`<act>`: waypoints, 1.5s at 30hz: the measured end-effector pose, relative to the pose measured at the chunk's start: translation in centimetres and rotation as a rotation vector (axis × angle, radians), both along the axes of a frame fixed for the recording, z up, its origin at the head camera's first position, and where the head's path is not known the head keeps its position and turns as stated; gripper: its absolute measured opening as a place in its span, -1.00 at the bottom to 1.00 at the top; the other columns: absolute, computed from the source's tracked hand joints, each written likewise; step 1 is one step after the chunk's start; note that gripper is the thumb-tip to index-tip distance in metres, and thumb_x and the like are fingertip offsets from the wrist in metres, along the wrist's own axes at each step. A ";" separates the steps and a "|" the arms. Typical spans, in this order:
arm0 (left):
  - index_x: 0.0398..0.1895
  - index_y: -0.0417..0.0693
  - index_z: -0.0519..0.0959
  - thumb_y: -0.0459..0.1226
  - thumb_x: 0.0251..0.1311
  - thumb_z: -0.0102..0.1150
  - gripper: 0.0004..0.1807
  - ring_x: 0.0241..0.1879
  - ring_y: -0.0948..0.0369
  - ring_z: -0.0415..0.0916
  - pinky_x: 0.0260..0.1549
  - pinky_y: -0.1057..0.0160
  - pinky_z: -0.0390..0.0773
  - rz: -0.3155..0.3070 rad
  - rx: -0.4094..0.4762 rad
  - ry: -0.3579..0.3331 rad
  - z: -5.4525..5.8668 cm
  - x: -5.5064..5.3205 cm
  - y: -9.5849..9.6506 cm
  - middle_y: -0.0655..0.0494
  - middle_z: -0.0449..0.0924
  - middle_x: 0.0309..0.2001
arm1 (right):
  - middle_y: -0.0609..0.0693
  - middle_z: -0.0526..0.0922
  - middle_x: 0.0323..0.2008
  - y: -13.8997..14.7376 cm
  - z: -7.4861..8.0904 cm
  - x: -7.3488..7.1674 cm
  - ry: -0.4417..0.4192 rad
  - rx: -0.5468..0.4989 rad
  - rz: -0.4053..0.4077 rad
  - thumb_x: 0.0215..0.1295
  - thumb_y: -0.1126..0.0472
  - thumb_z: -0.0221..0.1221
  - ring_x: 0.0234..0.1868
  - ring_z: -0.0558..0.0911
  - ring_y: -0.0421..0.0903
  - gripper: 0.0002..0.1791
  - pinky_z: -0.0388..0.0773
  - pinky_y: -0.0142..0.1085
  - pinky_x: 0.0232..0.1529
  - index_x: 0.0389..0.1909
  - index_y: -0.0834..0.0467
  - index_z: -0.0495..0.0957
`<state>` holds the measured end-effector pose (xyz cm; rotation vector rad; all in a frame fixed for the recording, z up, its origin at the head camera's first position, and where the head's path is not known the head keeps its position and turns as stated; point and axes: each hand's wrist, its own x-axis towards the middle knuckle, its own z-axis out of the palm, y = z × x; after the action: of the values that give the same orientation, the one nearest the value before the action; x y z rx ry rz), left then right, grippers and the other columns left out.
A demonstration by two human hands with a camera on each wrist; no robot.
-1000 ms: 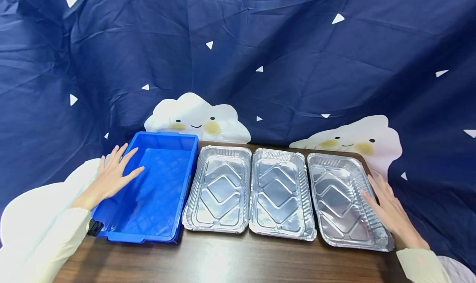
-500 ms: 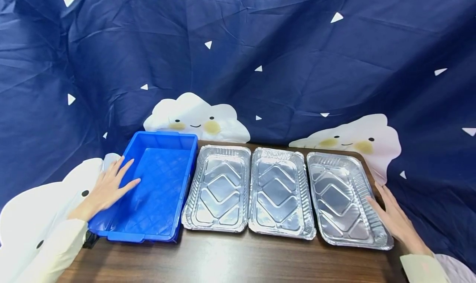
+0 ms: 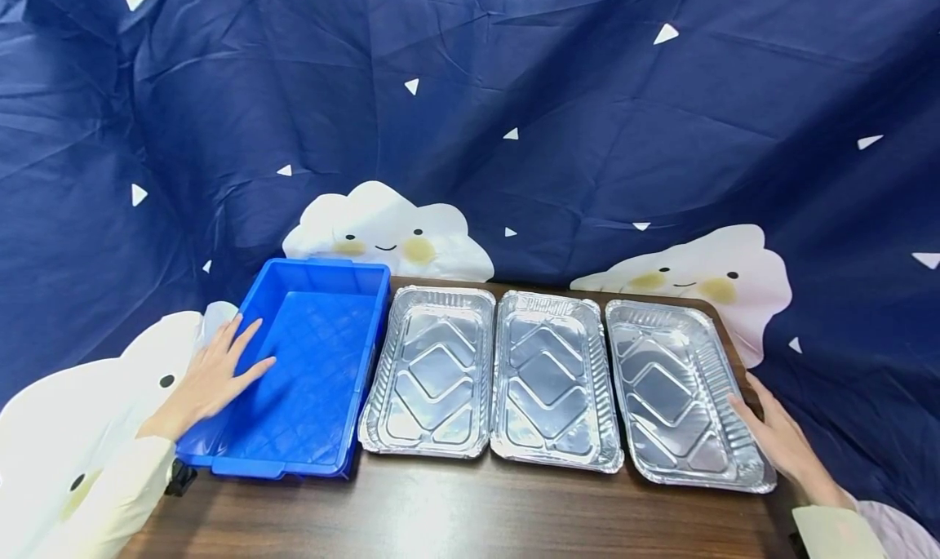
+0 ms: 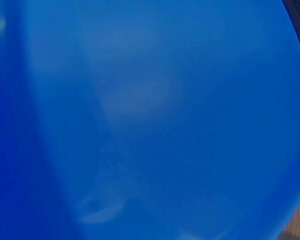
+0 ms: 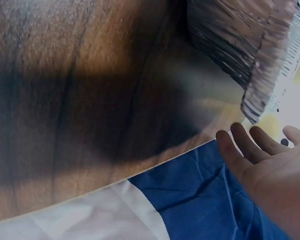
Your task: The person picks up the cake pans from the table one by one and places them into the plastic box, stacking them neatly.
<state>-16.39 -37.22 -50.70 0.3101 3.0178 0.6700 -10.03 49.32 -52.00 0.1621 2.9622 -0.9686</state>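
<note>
My left hand (image 3: 209, 383) is spread over the left wall of a blue plastic bin (image 3: 308, 371), its fingers straight and gripping nothing. Blue plastic of the same bin fills the left wrist view. On the far right, my right hand (image 3: 786, 436) is beside the outer rim of a foil tray (image 3: 668, 396), with fingers extended and nothing held. In the right wrist view its relaxed fingertips (image 5: 236, 127) are just off the tray's corner (image 5: 255, 105). Two more foil trays, a left one (image 3: 433, 371) and a middle one (image 3: 556, 379), sit between the bin and that tray.
The bin and trays stand in a row on a brown wooden table (image 3: 470, 510). A dark blue cloth (image 3: 470, 94) printed with clouds and white triangles hangs close behind. The table's side edge (image 5: 165, 162) shows near my right hand.
My left hand has lowered a little along the bin's left wall. My right hand has drawn slightly down and outward from the right tray. The bin and trays have stayed in place.
</note>
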 end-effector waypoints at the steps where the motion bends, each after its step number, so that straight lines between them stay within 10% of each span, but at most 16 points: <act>1: 0.74 -0.10 -0.12 0.17 0.54 -0.02 -0.05 0.62 -0.42 -0.38 0.40 -0.60 -0.22 0.001 0.000 -0.002 0.0 0.0 0.0 -0.38 -0.30 0.68 | 0.74 0.01 0.44 0.0 0.0 0.0 -0.017 0.000 -0.004 0.70 -0.09 -0.11 0.41 0.06 0.74 -0.13 0.01 0.55 0.33 0.63 0.46 -0.17; 23: 0.72 -0.12 0.01 0.19 0.49 0.06 -0.04 0.61 -0.42 -0.26 0.39 -0.60 -0.13 -0.014 -0.081 0.081 -0.9 -0.7 -0.5 -0.40 -0.17 0.67 | 0.59 0.58 0.02 0.4 -1.4 0.6 0.104 0.131 -0.048 0.65 0.22 0.04 0.01 0.56 0.49 -0.55 0.39 -0.13 -0.16 0.24 0.57 0.42; 29: 0.70 -0.21 -0.02 0.18 0.50 0.06 -0.02 0.60 -0.46 -0.28 0.38 -0.61 -0.16 -0.023 -0.066 0.001 0.3 -1.1 -0.5 -0.46 -0.20 0.65 | 0.57 0.58 0.03 0.5 -1.5 0.4 0.034 0.119 -0.062 0.67 0.17 0.03 0.02 0.58 0.44 -0.49 0.39 -0.28 -0.22 0.25 0.60 0.40; 38: 0.69 -0.30 -0.10 0.20 0.51 0.04 0.04 0.58 -0.49 -0.34 0.30 -0.67 -0.10 -0.044 -0.077 -0.120 2.0 -2.3 -0.2 -0.49 -0.29 0.65 | 0.62 0.53 0.09 0.6 -1.4 0.5 0.010 0.112 -0.064 0.68 0.17 0.01 0.09 0.53 0.52 -0.48 0.46 0.06 -0.07 0.27 0.60 0.37; 45: 0.68 -0.31 -0.06 0.23 0.48 0.06 0.05 0.58 -0.50 -0.33 0.27 -0.69 -0.13 -0.055 -0.077 -0.165 3.1 -3.7 0.2 -0.49 -0.28 0.65 | 0.59 0.57 0.05 0.5 -1.4 0.5 0.029 0.105 -0.062 0.67 0.19 0.02 0.06 0.57 0.48 -0.50 0.42 -0.16 -0.16 0.26 0.60 0.38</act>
<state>-20.11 -37.06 -47.55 0.3173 2.8582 0.5451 -9.56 49.85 -53.40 0.2455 3.0527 -0.8284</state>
